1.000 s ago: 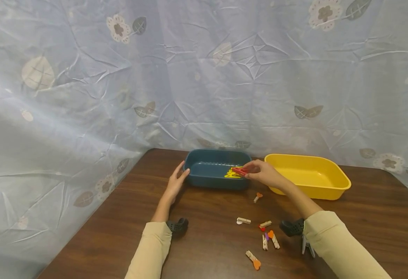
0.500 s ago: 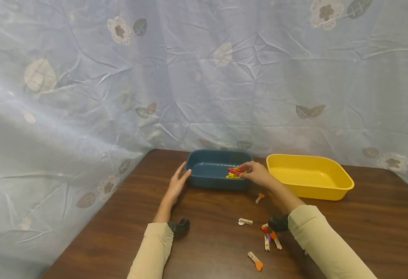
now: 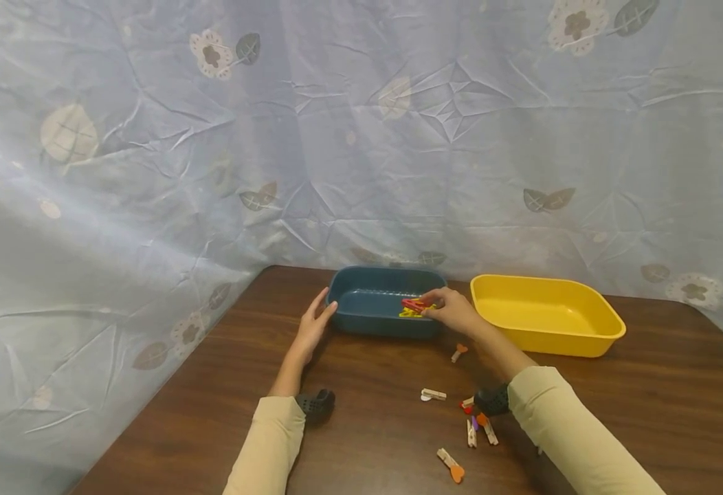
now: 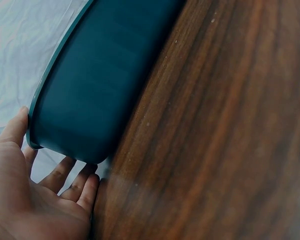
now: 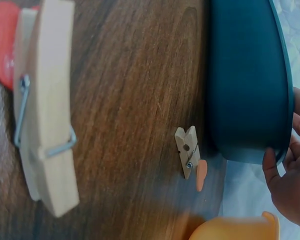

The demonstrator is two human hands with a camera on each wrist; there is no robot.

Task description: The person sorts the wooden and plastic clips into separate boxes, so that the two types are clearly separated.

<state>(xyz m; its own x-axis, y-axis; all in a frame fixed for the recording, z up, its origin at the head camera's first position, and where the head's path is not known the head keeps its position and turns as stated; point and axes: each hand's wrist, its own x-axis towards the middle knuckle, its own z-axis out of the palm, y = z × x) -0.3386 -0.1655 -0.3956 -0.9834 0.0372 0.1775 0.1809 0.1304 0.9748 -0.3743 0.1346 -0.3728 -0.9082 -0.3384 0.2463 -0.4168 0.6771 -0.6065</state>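
My left hand (image 3: pixel 312 330) rests against the left end of the blue bin (image 3: pixel 361 324), its thumb at the rim. In the left wrist view its fingers (image 4: pixel 89 192) lie fairly straight along the bin's end wall. At the bin's front right corner, my right hand (image 3: pixel 457 313) reaches over the rim. Its fingertips pinch a red plastic clothespin (image 3: pixel 412 304), low inside the bin. Yellow plastic clothespins (image 3: pixel 409 313) lie just under the red one. In the right wrist view the bin wall hides the clothespin, and the thumb (image 5: pixel 270 162) shows outside the rim.
Right of the blue bin stands a yellow bin (image 3: pixel 547 339). Several wooden clothespins with heart shapes lie on the brown table (image 3: pixel 361 440), among them one with an orange heart (image 3: pixel 451 465) and one with a white heart (image 3: pixel 434 394). A patterned cloth (image 3: pixel 361 137) hangs behind.
My right hand has moved left and slightly down with the red clothespin, deeper into the blue bin. The right forearm shifted left with it. My left hand stays at the bin's end.
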